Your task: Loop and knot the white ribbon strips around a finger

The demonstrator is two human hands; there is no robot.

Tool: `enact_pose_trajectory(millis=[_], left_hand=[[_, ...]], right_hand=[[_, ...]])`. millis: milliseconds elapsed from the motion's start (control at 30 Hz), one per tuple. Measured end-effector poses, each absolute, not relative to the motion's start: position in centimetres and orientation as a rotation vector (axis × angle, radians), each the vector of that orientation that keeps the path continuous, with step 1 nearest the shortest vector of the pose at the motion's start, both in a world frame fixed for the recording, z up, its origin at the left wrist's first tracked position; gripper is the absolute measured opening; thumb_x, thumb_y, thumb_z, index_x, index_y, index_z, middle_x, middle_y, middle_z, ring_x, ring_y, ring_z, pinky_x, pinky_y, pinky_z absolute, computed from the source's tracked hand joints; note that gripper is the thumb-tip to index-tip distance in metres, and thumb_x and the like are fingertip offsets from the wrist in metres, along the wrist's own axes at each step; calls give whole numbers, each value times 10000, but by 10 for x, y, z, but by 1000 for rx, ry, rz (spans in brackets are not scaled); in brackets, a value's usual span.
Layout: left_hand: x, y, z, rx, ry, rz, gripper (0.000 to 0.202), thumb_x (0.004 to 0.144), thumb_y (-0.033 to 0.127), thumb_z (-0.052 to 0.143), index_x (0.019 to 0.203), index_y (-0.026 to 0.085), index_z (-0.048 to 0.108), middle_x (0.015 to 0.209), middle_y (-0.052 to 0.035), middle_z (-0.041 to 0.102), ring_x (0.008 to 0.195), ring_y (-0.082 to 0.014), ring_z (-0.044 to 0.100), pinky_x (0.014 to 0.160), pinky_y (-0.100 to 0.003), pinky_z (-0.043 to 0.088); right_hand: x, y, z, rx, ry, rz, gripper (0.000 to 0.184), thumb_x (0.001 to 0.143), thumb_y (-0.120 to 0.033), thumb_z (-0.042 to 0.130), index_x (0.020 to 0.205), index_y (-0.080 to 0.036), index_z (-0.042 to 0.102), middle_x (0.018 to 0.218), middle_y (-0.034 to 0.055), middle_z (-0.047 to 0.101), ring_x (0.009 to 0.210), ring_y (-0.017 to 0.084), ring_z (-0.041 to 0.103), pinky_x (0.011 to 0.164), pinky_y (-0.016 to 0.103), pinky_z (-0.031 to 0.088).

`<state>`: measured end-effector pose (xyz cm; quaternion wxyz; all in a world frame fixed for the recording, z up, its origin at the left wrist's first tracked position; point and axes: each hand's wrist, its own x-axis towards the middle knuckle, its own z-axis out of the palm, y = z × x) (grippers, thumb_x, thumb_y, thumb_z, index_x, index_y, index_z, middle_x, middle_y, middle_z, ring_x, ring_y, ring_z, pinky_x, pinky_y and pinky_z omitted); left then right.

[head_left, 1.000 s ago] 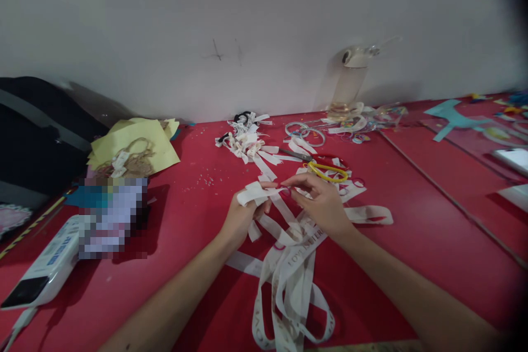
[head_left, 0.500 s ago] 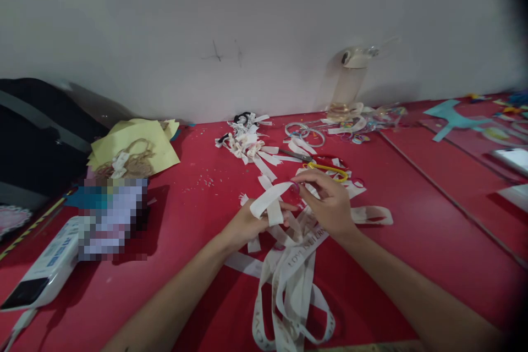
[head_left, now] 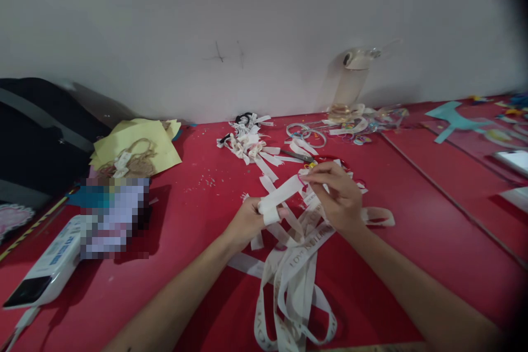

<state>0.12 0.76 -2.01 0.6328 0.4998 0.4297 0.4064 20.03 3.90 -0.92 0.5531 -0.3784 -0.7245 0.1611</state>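
Observation:
A white ribbon (head_left: 281,192) is stretched between my two hands above the red table. My left hand (head_left: 248,221) is closed on its lower left end, where the ribbon folds over the fingers. My right hand (head_left: 339,198) pinches a pink elastic band (head_left: 302,179) at the ribbon's upper right end. Below the hands lies a loose heap of printed white ribbon (head_left: 303,264) with lettering on it. Scissors (head_left: 300,157) lie just behind my right hand, which hides part of their handles. Beyond them sits a pile of knotted ribbon pieces (head_left: 246,143).
At the back, a clear bottle (head_left: 350,91) stands against the grey wall. On the left are yellow paper (head_left: 134,146) with twine, a white device (head_left: 47,261) with a cable, and a dark bag (head_left: 37,132). A turquoise cutout (head_left: 451,120) and a phone (head_left: 513,159) lie right.
My right hand has moved slightly right, away from my left. The ribbon between them now lies straighter, and the pink band has shifted right with the hand.

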Motion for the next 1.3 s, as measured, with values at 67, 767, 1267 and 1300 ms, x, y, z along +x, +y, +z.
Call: enact_pose_trajectory(millis=[67, 767, 1267, 1300], left_hand=[[1, 8, -22, 1121, 991, 966, 371, 679, 356, 758, 513, 132, 514, 484, 69, 359, 451, -35, 278, 445, -189, 232], [5, 8, -25, 1046, 921, 945, 390, 709, 442, 729, 655, 145, 482, 530, 84, 298, 472, -31, 208, 442, -206, 160], [4, 9, -27, 1078, 872, 931, 366, 768, 433, 689, 672, 141, 492, 552, 75, 313, 471, -32, 204, 440, -216, 148], [4, 9, -27, 1060, 869, 944, 366, 763, 434, 694, 676, 141, 494, 559, 72, 324, 469, -31, 208, 438, -214, 149]], right_hand=[[201, 39, -9, -909, -1656, 382, 217, 864, -149, 542, 956, -260, 705, 933, 51, 617, 879, 201, 604, 781, 365, 487], [201, 41, -11, -700, -1826, 160, 276, 787, -9, 586, 872, -242, 705, 867, 38, 599, 827, 177, 591, 724, 338, 481], [202, 39, -7, -719, -1751, 166, 277, 783, 2, 568, 770, -237, 708, 824, 27, 616, 813, 173, 612, 718, 333, 498], [202, 39, -6, -719, -1746, 148, 281, 782, 5, 563, 751, -234, 707, 826, 28, 612, 813, 171, 611, 717, 331, 498]])
